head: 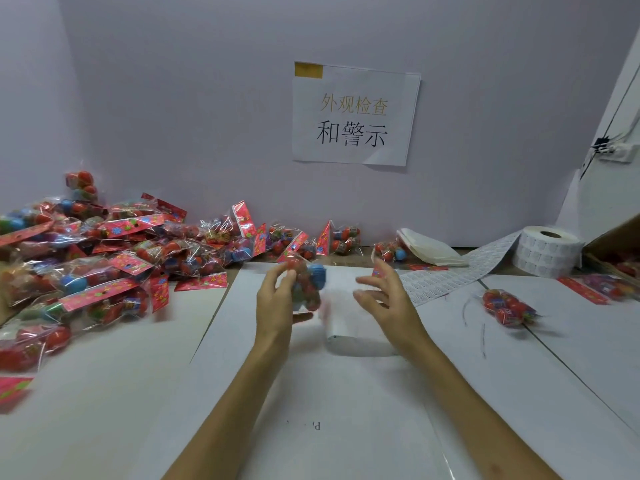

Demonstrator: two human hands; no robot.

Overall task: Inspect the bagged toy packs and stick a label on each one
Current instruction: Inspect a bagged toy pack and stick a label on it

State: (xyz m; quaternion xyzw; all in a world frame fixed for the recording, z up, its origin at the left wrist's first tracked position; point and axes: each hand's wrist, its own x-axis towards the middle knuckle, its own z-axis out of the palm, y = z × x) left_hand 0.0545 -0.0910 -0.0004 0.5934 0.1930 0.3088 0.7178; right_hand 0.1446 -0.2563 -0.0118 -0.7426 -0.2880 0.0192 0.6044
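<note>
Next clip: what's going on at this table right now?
A person is working through bagged toys at a paper-covered table. The left hand holds up one toy pack, gripped in its fingers. The right hand hovers beside it with fingers spread; the blur hides whether it carries a label. A pile of packs sits to the left, a roll of labels with its strip pulled out lies to the right, and a single pack lies near it.

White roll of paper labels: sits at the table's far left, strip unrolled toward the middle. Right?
No. The head view shows the white roll of paper labels at the far right of the white paper-covered table, not the left. Its strip does run unrolled toward the middle.
</note>
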